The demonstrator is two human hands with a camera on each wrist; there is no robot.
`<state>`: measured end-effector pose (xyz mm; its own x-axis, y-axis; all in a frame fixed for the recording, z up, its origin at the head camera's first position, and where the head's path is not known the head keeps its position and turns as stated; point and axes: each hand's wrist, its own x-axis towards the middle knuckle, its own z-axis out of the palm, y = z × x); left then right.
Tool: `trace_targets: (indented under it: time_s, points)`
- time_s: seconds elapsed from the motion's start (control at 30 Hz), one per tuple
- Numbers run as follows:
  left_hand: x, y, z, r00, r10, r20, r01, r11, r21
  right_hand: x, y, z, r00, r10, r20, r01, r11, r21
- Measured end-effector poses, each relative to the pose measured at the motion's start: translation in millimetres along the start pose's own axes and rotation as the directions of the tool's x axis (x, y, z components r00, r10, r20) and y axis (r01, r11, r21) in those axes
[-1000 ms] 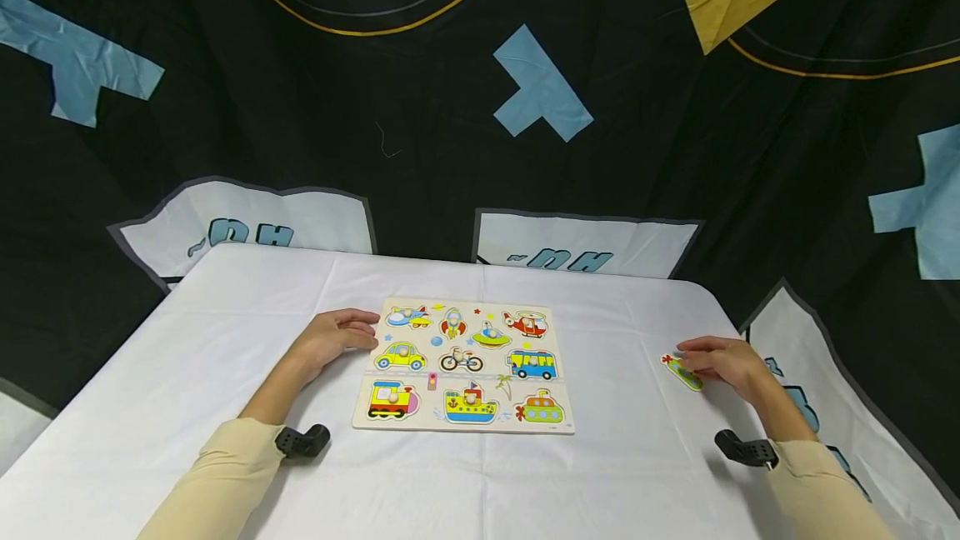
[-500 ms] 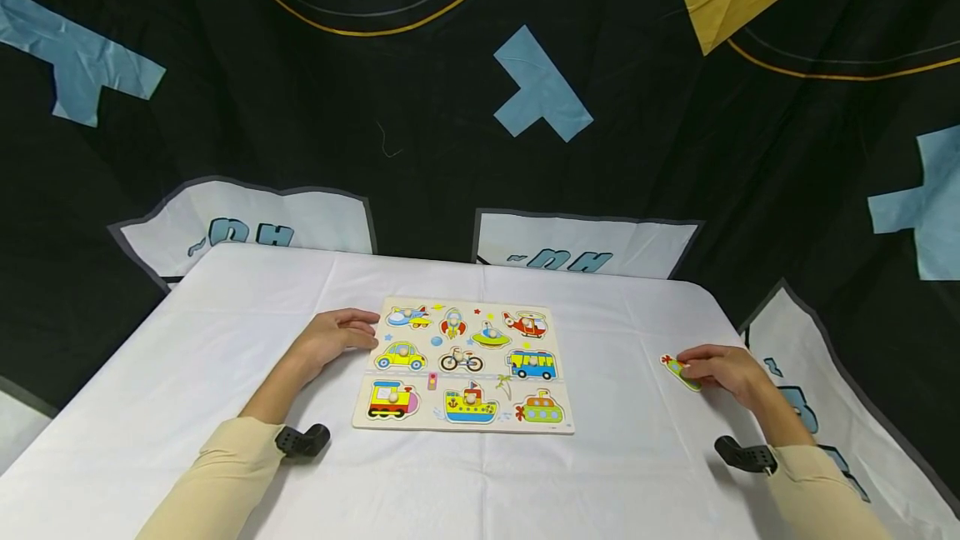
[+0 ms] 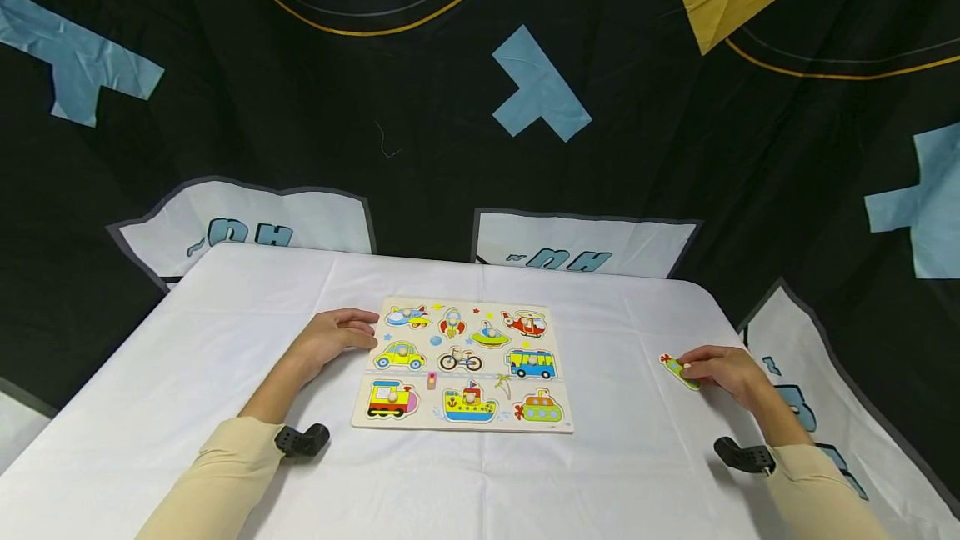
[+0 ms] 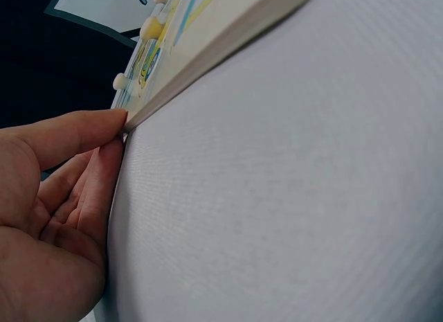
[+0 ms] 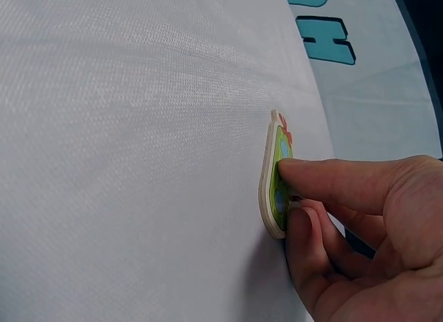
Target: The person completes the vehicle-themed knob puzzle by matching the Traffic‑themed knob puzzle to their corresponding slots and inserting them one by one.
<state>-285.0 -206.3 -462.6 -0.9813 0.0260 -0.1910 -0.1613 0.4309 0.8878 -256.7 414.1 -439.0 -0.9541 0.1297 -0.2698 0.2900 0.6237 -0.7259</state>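
Observation:
My right hand point(image 3: 722, 368) is at the right side of the table and pinches a flat submarine puzzle piece point(image 5: 277, 190) between thumb and fingers. The piece is green with a red propeller at one end, and the fingertips hide part of it. Whether it touches the cloth, I cannot tell. At the table's middle lies a wooden peg puzzle board point(image 3: 487, 432) with vehicle pictures, many bearing round knobs. A submarine picture point(image 3: 540, 408) at its lower right shows no knob. My left hand point(image 3: 330, 342) touches the board's left edge, fingers fairly straight, as the left wrist view also shows.
White cloth point(image 3: 615, 473) covers the table. A black curtain point(image 3: 420, 148) with blue and yellow shapes hangs behind it. White lettered panels point(image 3: 592, 240) border the far and right table edges. Each wrist wears a black camera band point(image 3: 303, 441).
My right fingers have closed round the submarine piece, which stays nearly in the same spot. The left hand and the board have not visibly moved.

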Motion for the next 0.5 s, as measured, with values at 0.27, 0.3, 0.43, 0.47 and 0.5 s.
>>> trace_targets:
  time_s: [0.27, 0.3, 0.43, 0.47, 0.5]
  points:
    - [-0.1, 0.5, -1.8, 1.0, -0.006, 0.007, 0.006, 1.0, 0.001, 2.5, 0.1, 2.1, 1.0, 0.016, -0.025, -0.016, 1.0, -0.005]
    - [-0.1, 0.5, -1.6, 1.0, -0.006, 0.009, 0.006, 1.0, 0.002, 2.3, -0.3, 2.2, 0.999, 0.019, -0.028, -0.019, 1.0, -0.005]
    - [-0.1, 0.2, -0.9, 1.0, 0.0, 0.012, 0.0, 1.0, -0.001, 0.6, -2.1, 2.5, 0.999, 0.024, -0.037, -0.024, 1.0, -0.008]
    - [0.1, 0.2, -0.7, 1.0, -0.001, 0.011, 0.001, 1.0, -0.002, -0.1, -3.0, 2.7, 0.999, 0.022, -0.038, -0.023, 1.0, -0.014]
    - [0.0, 0.2, -0.5, 1.0, 0.0, 0.012, 0.0, 1.0, 0.0, -0.6, -3.9, 2.9, 0.999, 0.021, -0.038, -0.022, 1.0, -0.02]
